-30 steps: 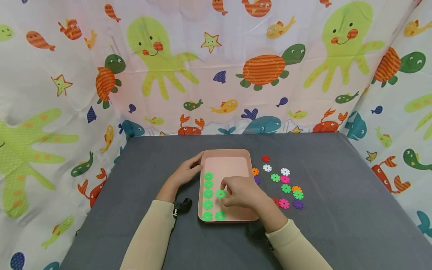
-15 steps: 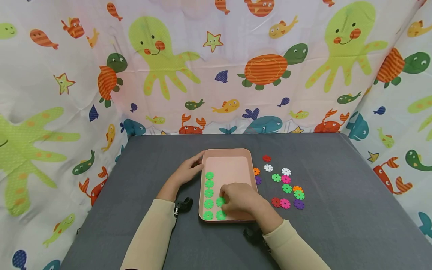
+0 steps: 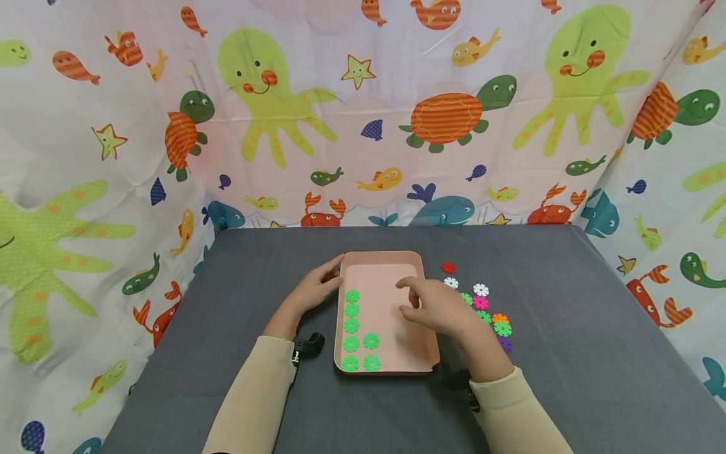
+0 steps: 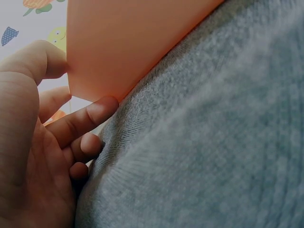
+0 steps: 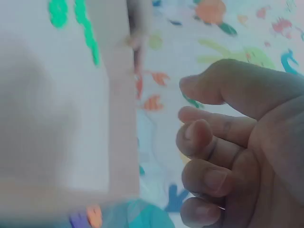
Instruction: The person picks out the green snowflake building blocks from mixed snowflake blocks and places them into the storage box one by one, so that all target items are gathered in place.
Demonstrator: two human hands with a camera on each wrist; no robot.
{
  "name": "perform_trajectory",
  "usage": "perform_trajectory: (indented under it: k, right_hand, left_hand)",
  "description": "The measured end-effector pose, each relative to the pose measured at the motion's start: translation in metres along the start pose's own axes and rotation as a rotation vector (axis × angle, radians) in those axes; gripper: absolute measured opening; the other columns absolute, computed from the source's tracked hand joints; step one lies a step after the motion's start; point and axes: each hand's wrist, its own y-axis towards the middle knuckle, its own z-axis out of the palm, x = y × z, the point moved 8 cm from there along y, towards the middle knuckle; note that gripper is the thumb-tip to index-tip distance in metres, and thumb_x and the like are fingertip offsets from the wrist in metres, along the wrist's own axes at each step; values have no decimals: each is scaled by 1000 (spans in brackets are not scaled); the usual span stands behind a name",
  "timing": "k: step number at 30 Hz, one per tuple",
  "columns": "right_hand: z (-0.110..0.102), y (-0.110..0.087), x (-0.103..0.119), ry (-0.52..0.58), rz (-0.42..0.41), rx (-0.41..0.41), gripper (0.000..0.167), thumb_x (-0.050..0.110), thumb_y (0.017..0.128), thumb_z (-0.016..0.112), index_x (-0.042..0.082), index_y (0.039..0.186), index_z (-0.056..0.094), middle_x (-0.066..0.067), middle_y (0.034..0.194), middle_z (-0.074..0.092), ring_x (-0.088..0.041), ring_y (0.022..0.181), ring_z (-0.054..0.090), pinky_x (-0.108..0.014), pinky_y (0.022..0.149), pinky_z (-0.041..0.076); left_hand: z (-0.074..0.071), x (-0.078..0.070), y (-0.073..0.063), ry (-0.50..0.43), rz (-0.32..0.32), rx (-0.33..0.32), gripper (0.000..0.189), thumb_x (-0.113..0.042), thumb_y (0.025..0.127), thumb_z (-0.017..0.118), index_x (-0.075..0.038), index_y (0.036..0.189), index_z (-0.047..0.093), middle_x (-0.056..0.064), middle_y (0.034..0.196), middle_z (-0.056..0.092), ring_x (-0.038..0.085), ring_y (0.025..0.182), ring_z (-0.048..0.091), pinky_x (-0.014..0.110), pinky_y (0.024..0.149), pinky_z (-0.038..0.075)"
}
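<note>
A shallow pink tray [image 3: 391,366] lies on the grey table. My left hand [image 3: 310,291] touches its left side; in the left wrist view, the fingertips [image 4: 102,108] rest against the tray's outer wall [image 4: 123,38]. Green flower-shaped discs stand in a column [image 3: 351,309] along the tray's left side. Two more green discs [image 3: 371,341] lie beside the column's near end. My right hand [image 3: 439,307] hovers above the tray's right part. Its fingers are loosely curled in the right wrist view, with nothing between thumb and fingertips [image 5: 194,135].
Right of the tray lie loose discs: a red one [image 3: 448,267], a white one [image 3: 481,289], a pink one [image 3: 480,302], an orange one [image 3: 500,318] and others. My right hand and forearm cover part of this group. A patterned cloth [image 3: 363,126] hangs behind the table.
My right hand lowered a green disc toward the near end of the tray, let it go above the lower one, and rose away to the right. My left hand stayed at the tray's side.
</note>
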Motion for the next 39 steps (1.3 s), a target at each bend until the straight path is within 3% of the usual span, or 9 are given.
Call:
perform_trajectory:
  k: [7,15,26,34,39]
  right_hand:
    - [-30,-8,-38,55,116,-78,44,23,94,72,8,135,63,0,81,53,-15,59,45,-33,56,38]
    - [-44,-18,-86,86,228,-103,49,25,97,70,5,140,58,-6,89,54,-20,69,49,-36,59,41]
    - [-31,-24,-143,98,338,-34,46,19,96,70,-3,136,63,-7,77,51,-20,62,46,-36,57,39]
    - [-21,-25,-157,83,369,15,40,16,87,79,-2,122,70,-11,90,61,-23,75,54,-37,63,46]
    - [-17,-23,-162,67,394,26,32,18,88,79,1,114,73,-9,88,59,-23,75,53,-37,64,44]
  left_hand:
    - [0,0,0,6,10,-7,60,-21,104,61,-20,160,40,7,109,58,23,98,53,41,89,41]
    - [-1,-1,0,8,30,-21,59,-20,104,62,-17,159,41,8,109,60,23,97,53,42,88,41]
    - [-2,-2,-1,4,18,-32,59,-20,103,64,-16,158,43,8,110,61,23,99,54,42,91,42]
    - [-3,-2,0,2,15,-39,59,-20,103,63,-17,158,44,8,110,60,23,99,54,41,90,42]
    - [-2,-1,0,-4,19,-36,59,-20,103,63,-17,158,43,7,108,61,23,96,54,41,89,42]
